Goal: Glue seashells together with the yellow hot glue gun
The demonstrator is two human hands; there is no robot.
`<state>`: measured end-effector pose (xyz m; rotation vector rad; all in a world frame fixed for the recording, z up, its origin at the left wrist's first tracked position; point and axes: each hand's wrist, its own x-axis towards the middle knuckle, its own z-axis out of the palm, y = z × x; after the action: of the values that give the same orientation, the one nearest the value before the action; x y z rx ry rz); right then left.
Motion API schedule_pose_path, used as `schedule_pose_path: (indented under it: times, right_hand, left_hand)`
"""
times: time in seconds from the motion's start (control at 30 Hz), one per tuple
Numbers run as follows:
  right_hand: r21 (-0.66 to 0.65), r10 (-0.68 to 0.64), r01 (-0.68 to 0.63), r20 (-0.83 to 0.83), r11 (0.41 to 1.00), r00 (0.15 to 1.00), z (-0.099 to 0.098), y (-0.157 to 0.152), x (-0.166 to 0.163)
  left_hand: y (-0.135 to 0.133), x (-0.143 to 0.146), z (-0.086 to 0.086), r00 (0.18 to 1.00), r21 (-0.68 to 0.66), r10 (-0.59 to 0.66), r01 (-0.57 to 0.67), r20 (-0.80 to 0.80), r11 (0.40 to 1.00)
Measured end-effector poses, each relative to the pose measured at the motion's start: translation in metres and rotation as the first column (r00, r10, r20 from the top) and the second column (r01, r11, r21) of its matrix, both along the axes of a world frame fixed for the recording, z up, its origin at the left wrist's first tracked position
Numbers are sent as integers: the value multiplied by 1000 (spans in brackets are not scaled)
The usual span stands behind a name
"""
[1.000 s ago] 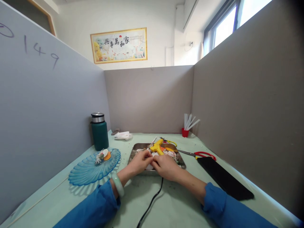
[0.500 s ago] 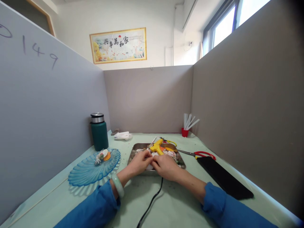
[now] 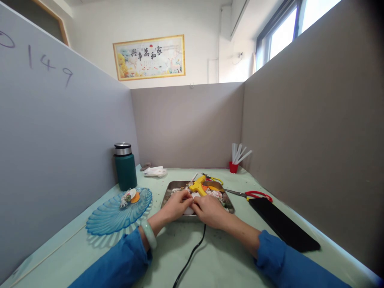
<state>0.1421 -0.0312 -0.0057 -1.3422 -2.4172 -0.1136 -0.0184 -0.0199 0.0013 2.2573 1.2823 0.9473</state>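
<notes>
Both hands meet over the near edge of a metal tray [image 3: 170, 191] filled with several small shells and bits. My left hand [image 3: 177, 205] and my right hand [image 3: 210, 211] have their fingers curled and pinched together at the middle, on a small pale piece that I cannot make out. A yellow glue gun [image 3: 198, 185] lies in the tray just beyond the fingers, its black cord [image 3: 190, 256] running toward me between my blue sleeves. A pale green bangle [image 3: 149, 233] circles my left wrist.
A blue glass shell-shaped dish [image 3: 115, 214] with a few shells lies at the left, a dark green flask [image 3: 126, 167] behind it. Red-handled scissors [image 3: 255, 195] and a black flat phone [image 3: 283, 226] lie at the right. A red cup of white sticks [image 3: 234, 165] stands at the back. Grey partitions wall three sides.
</notes>
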Motion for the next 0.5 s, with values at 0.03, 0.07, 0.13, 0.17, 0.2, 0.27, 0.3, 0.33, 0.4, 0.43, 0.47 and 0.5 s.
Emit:
schedule_pose_path:
  times: [0.03,0.07,0.13,0.17,0.2,0.27,0.3,0.33,0.4,0.43,0.47,0.5]
  right_hand:
    - [2,-3,3,-1,1000,1000,0,0,0]
    - [5,-6,6,-3,1000,1000,0,0,0]
    - [19,-5,5,-9,1000,1000,-1,0,0]
    - [27,-4,4,-12,1000,1000,-1,0,0]
    - [35,-2,3,-15,999,1000,-1,0,0]
    - [45,-1,2,-17,999,1000,-1,0,0]
    - [47,0,1,-17,999,1000,-1,0,0]
    - [47,0,0,-15,999,1000,-1,0,0]
    - [43,2,-2,-10,999,1000,-1,-1,0]
    - [38,2,-2,-7,999,1000,-1,-1,0]
    - [33,1,-1,-5,999,1000,0,-1,0]
    - [28,-1,2,-3,1000,1000,0,-1,0]
  left_hand:
    - [0,0,0,1000,2,-3,3,8,1000]
    - [1,0,0,1000,0,-5,5,18,1000]
    - [2,0,-1,999,-8,-5,6,35,1000]
    - [2,0,-1,999,-17,1,0,43,1000]
    - [3,1,-1,998,-28,10,-8,54,1000]
    - [4,1,-2,996,-52,23,-19,84,998]
    - [4,1,-2,994,-63,26,-19,103,998]
    - [5,1,-3,992,-73,26,-17,122,997]
    - [7,0,-5,988,-85,26,-13,152,996]
    - [8,0,-6,986,-90,30,-15,163,996]
    - [9,0,-6,985,-96,33,-17,171,995]
    - [9,0,-7,983,-102,36,-18,179,995]
